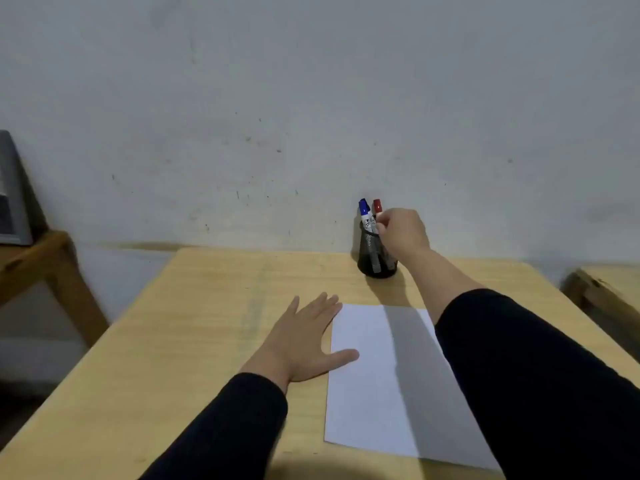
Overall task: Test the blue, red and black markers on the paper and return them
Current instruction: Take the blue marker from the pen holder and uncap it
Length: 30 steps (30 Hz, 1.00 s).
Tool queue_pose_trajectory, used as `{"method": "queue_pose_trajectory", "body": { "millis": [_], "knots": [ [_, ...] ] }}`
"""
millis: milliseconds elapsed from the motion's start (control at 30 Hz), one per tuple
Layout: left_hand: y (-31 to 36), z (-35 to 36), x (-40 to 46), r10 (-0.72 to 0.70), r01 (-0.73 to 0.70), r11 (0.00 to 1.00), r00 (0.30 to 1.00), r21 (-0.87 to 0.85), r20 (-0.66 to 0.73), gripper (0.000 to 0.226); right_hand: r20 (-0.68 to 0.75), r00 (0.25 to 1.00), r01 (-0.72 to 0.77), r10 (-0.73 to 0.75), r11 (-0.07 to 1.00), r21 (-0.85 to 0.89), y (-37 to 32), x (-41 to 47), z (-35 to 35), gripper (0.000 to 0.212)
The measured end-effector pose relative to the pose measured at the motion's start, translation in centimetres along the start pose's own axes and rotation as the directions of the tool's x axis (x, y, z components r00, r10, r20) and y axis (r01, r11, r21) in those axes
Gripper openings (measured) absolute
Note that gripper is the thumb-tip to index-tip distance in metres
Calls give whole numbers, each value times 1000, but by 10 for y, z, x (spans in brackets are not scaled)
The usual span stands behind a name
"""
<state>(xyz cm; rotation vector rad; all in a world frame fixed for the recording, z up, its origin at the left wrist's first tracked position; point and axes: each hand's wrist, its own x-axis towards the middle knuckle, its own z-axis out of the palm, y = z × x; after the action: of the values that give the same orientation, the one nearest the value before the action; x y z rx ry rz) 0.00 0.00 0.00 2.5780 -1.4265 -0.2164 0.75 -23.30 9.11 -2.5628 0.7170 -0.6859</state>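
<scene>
A black mesh pen holder (pixel 376 258) stands at the far edge of the table, against the wall. A blue-capped marker (pixel 364 209) and a red-capped marker (pixel 377 205) stick up out of it. No black marker shows; my hand may hide it. My right hand (pixel 403 232) reaches over the holder, its fingertips pinched on the red marker's barrel just under the cap. A blank white sheet of paper (pixel 374 382) lies on the table in front of me. My left hand (pixel 304 341) rests flat beside the sheet, fingers spread, thumb on its left edge.
The light wooden table (pixel 180 341) meets a grey-white wall. A second wooden table (pixel 38 261) stands at the left with a grey box (pixel 12 199) on it. Another wooden edge (pixel 602 292) shows at the right. My right arm shades part of the paper.
</scene>
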Motion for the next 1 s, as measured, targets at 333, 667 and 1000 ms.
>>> {"method": "queue_pose_trajectory", "body": {
  "millis": [333, 667, 1000],
  "knots": [
    [-5, 4, 5, 10, -10, 1000, 1000, -8, -18, 94, 3, 986, -165, 165, 986, -1, -11, 23, 19, 29],
    [13, -1, 16, -8, 7, 1000, 1000, 20, 18, 94, -309, 946, 79, 96, 857, 509, -41, 3, -52, 22],
    [36, -75, 43, 4, -129, 980, 777, -153, -630, 48, 189, 981, -35, -36, 934, 356, -4, -80, -55, 15]
  ]
}}
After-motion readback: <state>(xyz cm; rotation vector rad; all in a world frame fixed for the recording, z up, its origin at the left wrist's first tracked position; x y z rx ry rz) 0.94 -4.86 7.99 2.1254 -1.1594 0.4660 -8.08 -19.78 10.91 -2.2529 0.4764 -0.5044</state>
